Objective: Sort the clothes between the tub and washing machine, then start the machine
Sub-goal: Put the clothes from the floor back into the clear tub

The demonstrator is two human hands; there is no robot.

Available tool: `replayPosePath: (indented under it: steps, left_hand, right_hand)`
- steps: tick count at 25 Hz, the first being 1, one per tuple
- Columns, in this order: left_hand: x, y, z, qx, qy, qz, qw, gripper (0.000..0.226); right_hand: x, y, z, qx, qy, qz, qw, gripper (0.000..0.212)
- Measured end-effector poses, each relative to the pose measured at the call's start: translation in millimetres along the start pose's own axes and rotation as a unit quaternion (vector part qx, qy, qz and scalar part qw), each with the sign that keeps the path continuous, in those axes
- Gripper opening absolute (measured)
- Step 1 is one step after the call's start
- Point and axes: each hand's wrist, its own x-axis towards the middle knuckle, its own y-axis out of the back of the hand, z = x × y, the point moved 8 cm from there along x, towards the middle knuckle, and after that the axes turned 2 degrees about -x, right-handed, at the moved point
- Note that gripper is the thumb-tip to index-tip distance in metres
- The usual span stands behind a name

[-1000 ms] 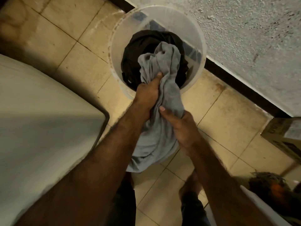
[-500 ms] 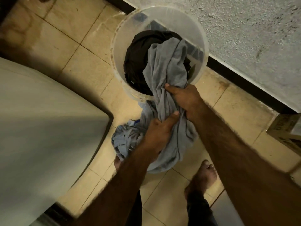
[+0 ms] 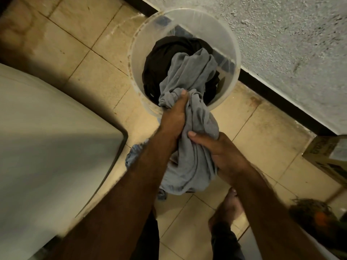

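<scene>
My left hand [image 3: 174, 117] is gripping the grey garment [image 3: 193, 72] at the near rim of the translucent tub [image 3: 197, 21], fingers curled round a bunched fold. My right hand [image 3: 223, 152] is clamping the same garment lower down, outside the tub. Its upper end is lying inside the tub, on a black garment [image 3: 161, 59]

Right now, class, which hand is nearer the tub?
Left. The left hand grips the grey cloth at the tub's near rim; the right hand grips the same cloth lower down, off the tub, closer to the person's body.
</scene>
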Motion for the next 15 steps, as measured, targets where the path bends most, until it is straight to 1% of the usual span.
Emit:
replayPosePath:
  steps: [1,2,3,4,5,6,7,8,9,10,11,13,14,15]
  left_hand:
    - [-5,-5,-6,-0.005,-0.014,-0.017,1.0,0.053]
    - [-18,-11,-14,-0.021,0.004,-0.052,0.998,0.055]
    - [-33,-19,-21,-0.05,0.02,-0.075,0.996,0.055]
    - [-33,-19,-33,-0.114,0.045,-0.083,0.989,0.056]
    - [-37,-10,-34,-0.2,0.042,-0.034,0.978,0.059]
    - [-45,-5,-41,-0.096,0.03,-0.01,0.995,0.063]
    - [-55,-3,-42,-0.06,0.013,-0.021,0.998,0.061]
    - [-54,0,-52,0.017,0.029,-0.061,0.998,0.056]
    - [-51,3,-56,0.069,0.036,-0.074,0.994,0.051]
    - [-48,16,-53,0.122,0.024,-0.072,0.99,0.047]
    - [-45,10,-48,0.138,0.006,-0.056,0.989,0.044]
    - [-40,4,-29,0.121,-0.038,-0.034,0.991,0.044]
    - [-35,2,-20,0.113,-0.053,-0.01,0.992,0.044]
    - [-28,2,-11,0.102,-0.06,0.017,0.993,0.043]
  right_hand:
    - [2,0,-8,-0.008,0.008,0.022,1.0,0.034]
    - [7,2,-16,-0.008,0.016,0.043,0.999,0.03]
    - [12,1,-26,-0.005,0.02,0.06,0.998,0.03]
    - [20,1,-34,-0.002,0.023,0.076,0.997,0.032]
    - [28,2,-41,0.002,0.015,0.095,0.995,0.036]
    - [36,4,-45,0.006,0.0,0.114,0.993,0.038]
    - [44,5,-46,0.004,-0.017,0.133,0.991,0.04]
    - [51,5,-46,-0.006,-0.026,0.146,0.989,0.042]
    - [56,6,-46,-0.021,-0.029,0.149,0.988,0.046]
    - [60,6,-45,-0.033,-0.026,0.145,0.988,0.051]
    - [63,5,-45,-0.034,-0.023,0.132,0.99,0.059]
    - [68,5,-36,0.019,-0.008,0.06,0.998,0.071]
    - [65,4,-28,0.042,-0.008,0.017,0.999,0.074]
    - [58,6,-14,0.045,-0.02,-0.008,0.999,0.075]
